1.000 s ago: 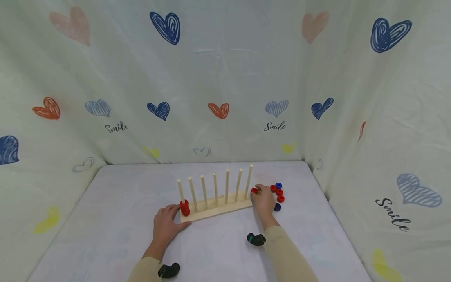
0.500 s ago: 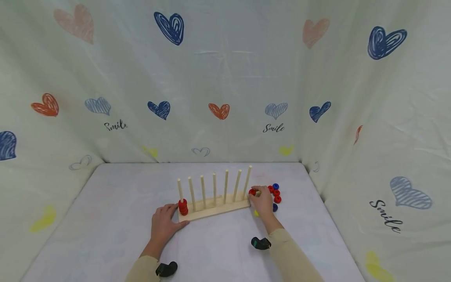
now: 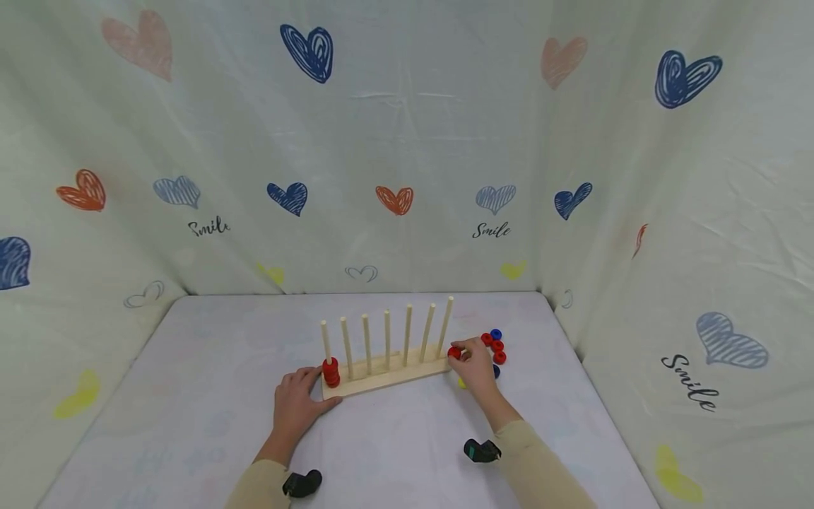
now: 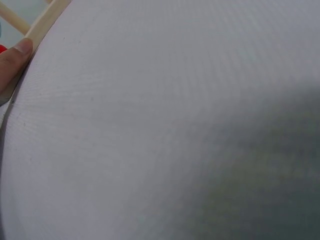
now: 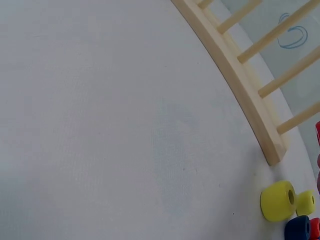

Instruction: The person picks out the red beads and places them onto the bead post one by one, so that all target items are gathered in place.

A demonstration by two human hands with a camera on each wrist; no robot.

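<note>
A wooden peg rack (image 3: 388, 379) with a row of upright pegs stands on the table. Red ring beads (image 3: 331, 372) are stacked on its leftmost peg. My left hand (image 3: 297, 403) holds the rack's left end, its thumb along the front edge; the left wrist view shows only part of the thumb (image 4: 14, 61). Beside the rack's right end, my right hand (image 3: 477, 367) pinches a red bead (image 3: 454, 353) between thumb and fingers. That hand is out of the right wrist view.
Loose red beads (image 3: 499, 346), a blue bead (image 3: 496, 334) and a dark blue bead (image 3: 497, 371) lie right of my right hand. Yellow beads (image 5: 278, 201) sit near the rack's right end. A patterned curtain (image 3: 394, 141) surrounds the table (image 3: 394, 452).
The right hand has shifted slightly, still pinching the red bead near the rack's right end. A yellow bead has come into view below it. The left hand stays on the rack.
</note>
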